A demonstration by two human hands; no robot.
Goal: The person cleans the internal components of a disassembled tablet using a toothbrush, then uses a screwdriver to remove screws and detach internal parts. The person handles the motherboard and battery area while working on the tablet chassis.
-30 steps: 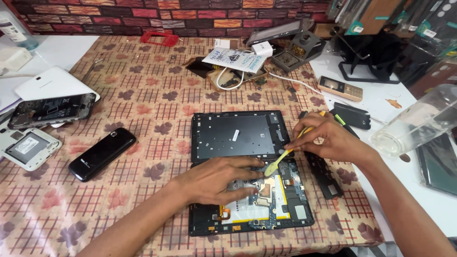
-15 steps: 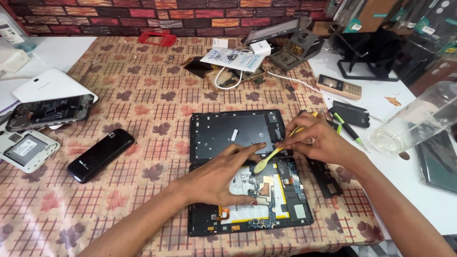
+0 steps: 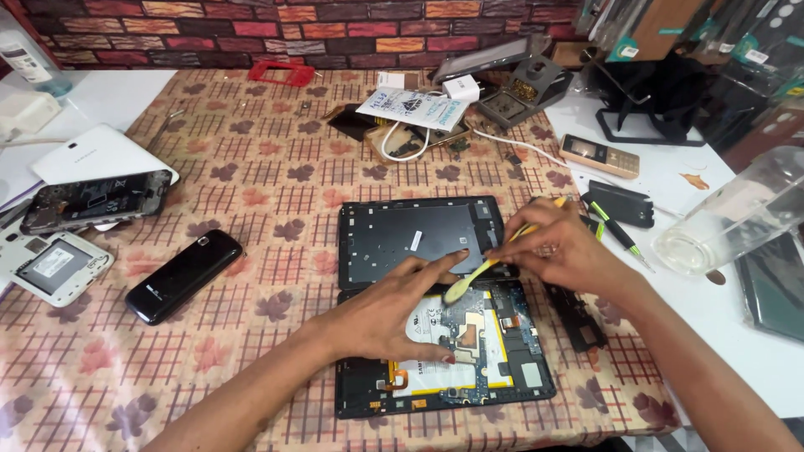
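An opened tablet (image 3: pixel 502 368) lies near the table's front edge, its white battery and circuit boards exposed. Its black back cover (image 3: pixel 402 234) lies just beyond it. My left hand (image 3: pixel 394 314) rests flat on the tablet's insides, fingers spread, index finger reaching up to the cover's lower edge. My right hand (image 3: pixel 557 247) grips a yellow plastic pry tool (image 3: pixel 469 280), whose rounded tip touches the tablet's top edge beside my left fingertips.
A black phone (image 3: pixel 182 276) lies at left, with a dismantled phone (image 3: pixel 96 201) and a white cover (image 3: pixel 50 264) beyond. A gold keypad phone (image 3: pixel 599 155), black battery (image 3: pixel 621 203), screwdriver (image 3: pixel 620 234) and clear bottle (image 3: pixel 737 213) sit at right. Cables and a soldering stand (image 3: pixel 523 96) are at the back.
My left hand slid up the tablet toward the back cover. My right hand moved left with the pry tool, bringing its tip to the tablet's top edge.
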